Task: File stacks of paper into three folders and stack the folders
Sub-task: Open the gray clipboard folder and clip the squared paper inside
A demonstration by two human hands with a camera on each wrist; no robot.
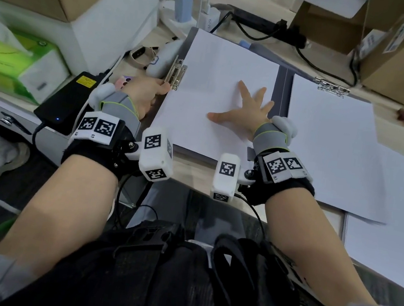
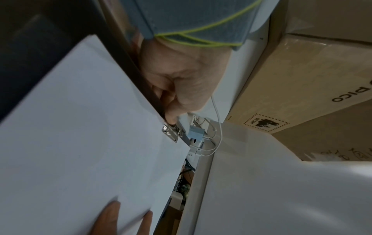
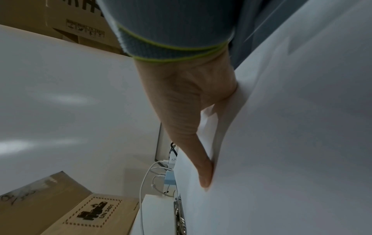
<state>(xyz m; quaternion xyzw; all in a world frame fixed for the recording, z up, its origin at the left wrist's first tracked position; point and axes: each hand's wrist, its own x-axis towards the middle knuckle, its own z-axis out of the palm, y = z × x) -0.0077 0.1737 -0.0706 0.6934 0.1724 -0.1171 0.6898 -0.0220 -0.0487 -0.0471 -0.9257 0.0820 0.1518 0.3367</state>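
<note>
A grey folder lies open on the desk with a stack of white paper on its left half. A metal clip sits at the stack's left edge. My left hand has its fingers curled, and their tips pinch the clip's lever. My right hand lies flat on the stack with its fingers spread and presses it down; in the right wrist view the right hand lies against the sheet. To the right, a second stack of paper sits under its own clip.
More loose white sheets lie at the desk's right front. A black power adapter and a green tissue pack are on the left. Behind the folders are a power strip with chargers, cables, and cardboard boxes.
</note>
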